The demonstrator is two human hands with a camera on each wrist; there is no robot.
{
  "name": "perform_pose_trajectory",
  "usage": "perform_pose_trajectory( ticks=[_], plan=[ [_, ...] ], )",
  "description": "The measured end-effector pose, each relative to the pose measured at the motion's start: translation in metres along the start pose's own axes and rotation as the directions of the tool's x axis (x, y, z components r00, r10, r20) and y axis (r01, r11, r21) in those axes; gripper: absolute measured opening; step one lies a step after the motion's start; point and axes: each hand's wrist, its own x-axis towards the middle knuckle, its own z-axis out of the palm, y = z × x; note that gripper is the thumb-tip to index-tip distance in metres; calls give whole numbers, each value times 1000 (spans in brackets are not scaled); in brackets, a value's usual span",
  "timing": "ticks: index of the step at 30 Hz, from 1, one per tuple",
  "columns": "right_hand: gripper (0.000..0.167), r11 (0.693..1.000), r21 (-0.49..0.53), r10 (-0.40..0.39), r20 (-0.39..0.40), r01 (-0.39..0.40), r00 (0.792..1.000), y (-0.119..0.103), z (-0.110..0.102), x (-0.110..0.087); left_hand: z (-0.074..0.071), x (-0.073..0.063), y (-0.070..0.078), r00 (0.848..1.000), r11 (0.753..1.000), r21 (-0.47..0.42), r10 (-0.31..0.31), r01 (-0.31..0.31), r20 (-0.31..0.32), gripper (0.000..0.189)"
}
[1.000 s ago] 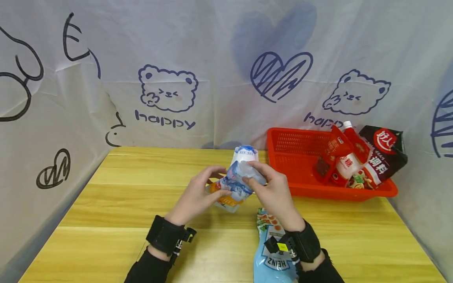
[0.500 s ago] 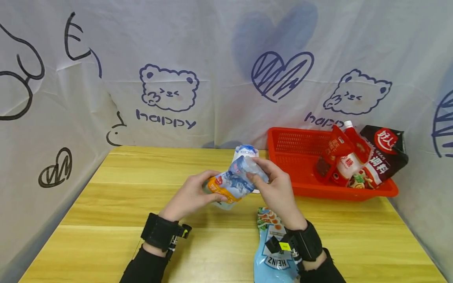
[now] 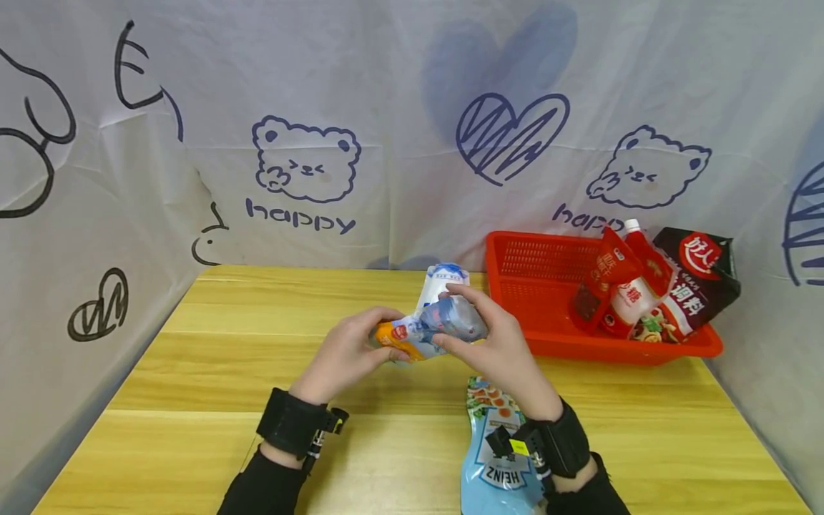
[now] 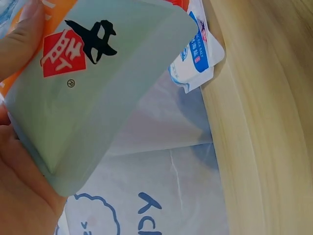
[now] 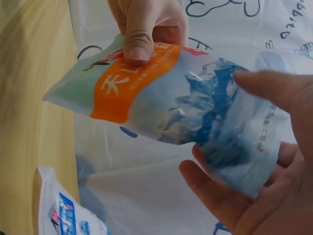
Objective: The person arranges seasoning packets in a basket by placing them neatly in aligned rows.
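Note:
A soft plastic bag (image 3: 418, 337), pale green at one end with an orange band and a blue mountain print, is held above the table by both hands. My left hand (image 3: 350, 354) grips its green and orange end, thumb on the near face, as the right wrist view shows. At its blue end my right hand (image 3: 498, 350) has the thumb (image 5: 274, 83) on one side and fingers (image 5: 210, 186) curled under the other. Behind it a white and blue sea salt pouch (image 3: 444, 275) lies on the table, partly hidden by the bag and right hand.
A red plastic basket (image 3: 524, 286) stands at the back right, with red pouches (image 3: 634, 300) and a black seasoning bag (image 3: 698, 279) at its right end. A light blue Heinz pouch (image 3: 498, 472) lies near the front, partly under my right wrist. A white cloth hangs behind the wooden table (image 3: 212, 372).
The bag has tilted in my hands, its printed face foreshortening and its long axis turning more level. My left hand has shifted slightly left and its grip on the bag has moved. The other packs stay put.

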Motion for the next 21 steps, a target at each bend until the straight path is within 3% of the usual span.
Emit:
perform_pose_trajectory(
  ticks=[5, 14, 21],
  plan=[
    [69, 995, -62, -75, 35, 77, 997, -3, -1, -2, 2, 1, 0, 997, 993, 99, 74, -71, -22, 49],
    [49, 989, -137, 79, 167, -57, 983, -7, -1, -2, 4, 2, -1, 992, 967, 229, 121, -112, -25, 51],
    [40, 981, -193, 31, 169, 2, 985, -6, 2, -1, 6, 3, -2, 994, 959, 264, 112, -104, -14, 52]
  ],
)
